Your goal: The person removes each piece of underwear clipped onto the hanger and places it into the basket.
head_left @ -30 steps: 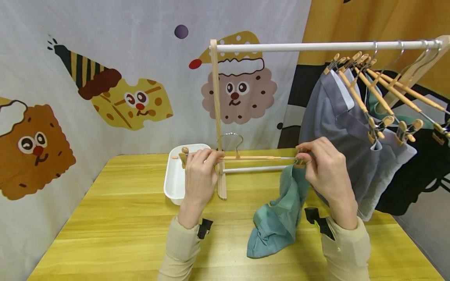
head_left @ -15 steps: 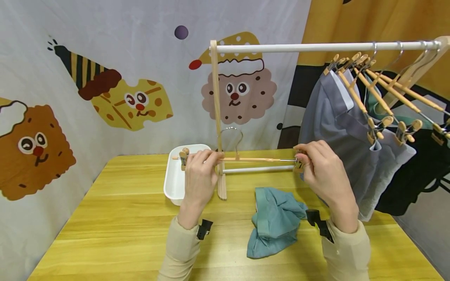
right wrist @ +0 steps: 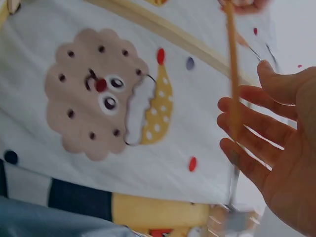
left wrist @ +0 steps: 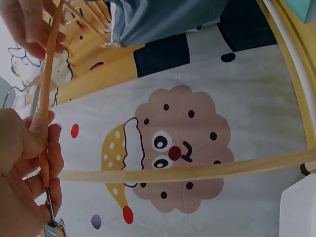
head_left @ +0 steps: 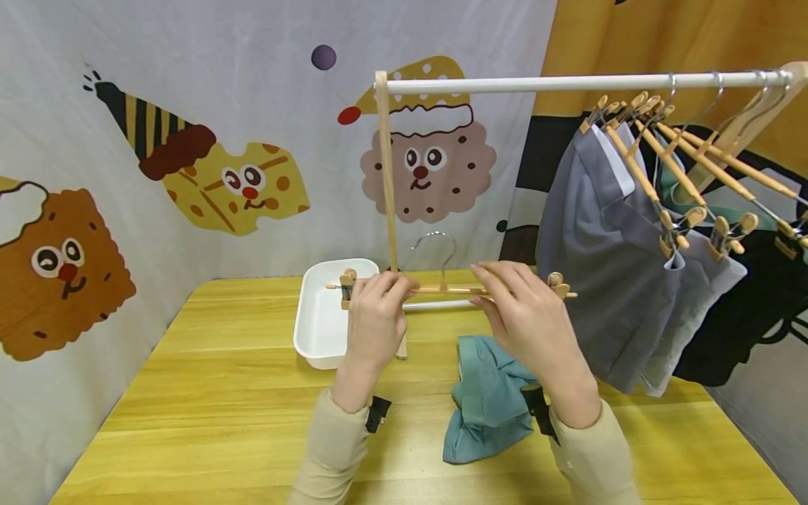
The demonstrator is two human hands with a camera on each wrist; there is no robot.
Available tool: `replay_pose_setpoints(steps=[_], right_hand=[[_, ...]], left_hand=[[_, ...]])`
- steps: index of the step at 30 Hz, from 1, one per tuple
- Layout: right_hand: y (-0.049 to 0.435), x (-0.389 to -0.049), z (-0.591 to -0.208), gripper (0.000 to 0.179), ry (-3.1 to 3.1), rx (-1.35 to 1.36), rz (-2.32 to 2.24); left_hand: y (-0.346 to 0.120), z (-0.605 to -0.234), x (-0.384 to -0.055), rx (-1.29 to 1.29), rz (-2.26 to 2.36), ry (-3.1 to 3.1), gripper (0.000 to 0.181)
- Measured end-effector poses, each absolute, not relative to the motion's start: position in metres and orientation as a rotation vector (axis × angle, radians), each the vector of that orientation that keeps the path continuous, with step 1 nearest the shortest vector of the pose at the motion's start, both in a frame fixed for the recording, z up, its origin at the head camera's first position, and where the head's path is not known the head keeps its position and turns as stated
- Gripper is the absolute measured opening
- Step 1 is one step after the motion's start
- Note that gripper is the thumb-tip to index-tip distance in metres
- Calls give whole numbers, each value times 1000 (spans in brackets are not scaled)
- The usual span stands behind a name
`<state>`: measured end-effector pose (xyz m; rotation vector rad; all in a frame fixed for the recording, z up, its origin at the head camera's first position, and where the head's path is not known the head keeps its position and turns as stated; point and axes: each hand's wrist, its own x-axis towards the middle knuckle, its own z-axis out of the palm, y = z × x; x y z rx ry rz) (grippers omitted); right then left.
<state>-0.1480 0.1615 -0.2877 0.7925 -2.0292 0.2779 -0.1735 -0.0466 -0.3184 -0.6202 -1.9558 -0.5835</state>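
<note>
My left hand (head_left: 379,319) grips the left half of a clip hanger (head_left: 443,288), a thin wooden bar with metal ends and a metal hook standing up. In the left wrist view, thumb and fingers wrap that bar. My right hand (head_left: 530,319) is at the bar's right half; the right wrist view shows its fingers (right wrist: 256,123) loosely extended at the bar, thumb apart. A clip (head_left: 555,282) shows beyond it, holding no cloth. Below, a teal garment (head_left: 482,400) with a wide waistband lies crumpled on the wooden table (head_left: 252,421), partly hidden by the right wrist.
Behind the hands stands a clothes rack with a white top rail (head_left: 536,85) and a wooden post (head_left: 386,175). Grey and black clothes (head_left: 587,245) hang on several clip hangers at its right end. A white bin (head_left: 306,340) sits behind the left hand.
The teal garment, earlier hanging from the right clip, dropped to the table. My right hand then moved left along the bar, and the hanger shifted slightly right with my left hand.
</note>
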Motion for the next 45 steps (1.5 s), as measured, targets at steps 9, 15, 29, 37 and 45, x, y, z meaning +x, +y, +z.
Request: replay_pose_setpoints(steps=[9,15,29,37,45], right_hand=[[159,-164,-304,14,-2042,836,306],[164,-167,-306,12,-2049,813,300],[180,-169,-304,14,-2056,741,293],[180,-169,-303,8,-2039,737,305],[184,-168,-301,8,-2060,706,310]], left_hand=[[-41,-323,-172,-639,-604,-1969,8],[-32,-327,-171,-662,-580,-1866,9],[42,-381,-160,-1260,-249,-2744,77],[75,-414,-166,-1167,185,-3281,94],[76,-420,-164,-1190,121,-3208,61]])
